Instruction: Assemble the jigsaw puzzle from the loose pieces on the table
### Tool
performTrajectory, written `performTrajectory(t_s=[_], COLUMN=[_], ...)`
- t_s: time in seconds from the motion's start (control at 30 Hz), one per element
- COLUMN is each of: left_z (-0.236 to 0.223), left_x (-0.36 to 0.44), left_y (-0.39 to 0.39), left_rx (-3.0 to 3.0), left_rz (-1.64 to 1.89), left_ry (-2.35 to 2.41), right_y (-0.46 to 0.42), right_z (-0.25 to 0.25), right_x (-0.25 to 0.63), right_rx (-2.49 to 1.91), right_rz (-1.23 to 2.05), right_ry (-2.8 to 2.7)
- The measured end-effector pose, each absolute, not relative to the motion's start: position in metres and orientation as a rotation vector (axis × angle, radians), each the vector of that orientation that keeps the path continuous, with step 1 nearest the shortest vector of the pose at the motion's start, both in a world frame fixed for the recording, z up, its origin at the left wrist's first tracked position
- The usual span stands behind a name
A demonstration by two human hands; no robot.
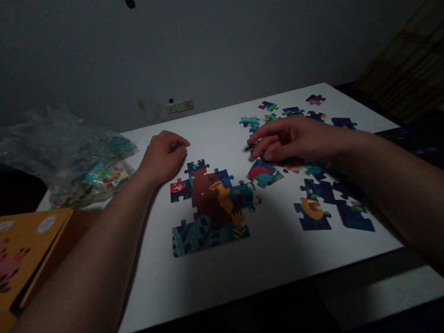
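A partly joined jigsaw cluster (212, 205) lies in the middle of the white table (218, 274). My left hand (163, 155) rests just above the cluster's top-left corner, fingers curled in loosely; nothing shows in them. My right hand (291, 138) hovers over loose puzzle pieces (263, 172) to the right of the cluster, fingers bent down and touching a dark piece under the fingertips. More loose pieces (315, 214) lie below my right forearm and others (291, 109) toward the table's far right corner.
A clear plastic bag with puzzle pieces (73, 162) lies at the table's left. An orange puzzle box (12, 260) sits at the near left edge. A grey wall with a socket plate (179, 106) stands behind. Wooden slats (422, 58) lean at the right.
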State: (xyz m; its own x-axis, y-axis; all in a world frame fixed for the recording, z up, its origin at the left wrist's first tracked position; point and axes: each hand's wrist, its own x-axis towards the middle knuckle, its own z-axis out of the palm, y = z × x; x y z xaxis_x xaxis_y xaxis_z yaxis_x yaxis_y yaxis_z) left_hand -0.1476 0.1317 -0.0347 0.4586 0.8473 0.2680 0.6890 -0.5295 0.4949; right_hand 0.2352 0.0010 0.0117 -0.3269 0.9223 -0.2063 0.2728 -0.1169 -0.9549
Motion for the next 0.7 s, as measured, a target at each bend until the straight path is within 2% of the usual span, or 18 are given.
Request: performTrajectory(t_s=[0.27,0.7], left_z=[-0.037,-0.035], left_x=[-0.148,-0.147], left_y=[0.132,0.131], left_rx=[2.425,2.414], left_rz=[0.721,0.714], left_ry=[1.301,1.298], right_y=[-0.008,0.002], right_z=[0.021,0.009], right_x=[0.231,0.232], right_rx=[-1.218,-1.313], right_rz=[1.686,1.436], right_ry=[-1.654,-1.652])
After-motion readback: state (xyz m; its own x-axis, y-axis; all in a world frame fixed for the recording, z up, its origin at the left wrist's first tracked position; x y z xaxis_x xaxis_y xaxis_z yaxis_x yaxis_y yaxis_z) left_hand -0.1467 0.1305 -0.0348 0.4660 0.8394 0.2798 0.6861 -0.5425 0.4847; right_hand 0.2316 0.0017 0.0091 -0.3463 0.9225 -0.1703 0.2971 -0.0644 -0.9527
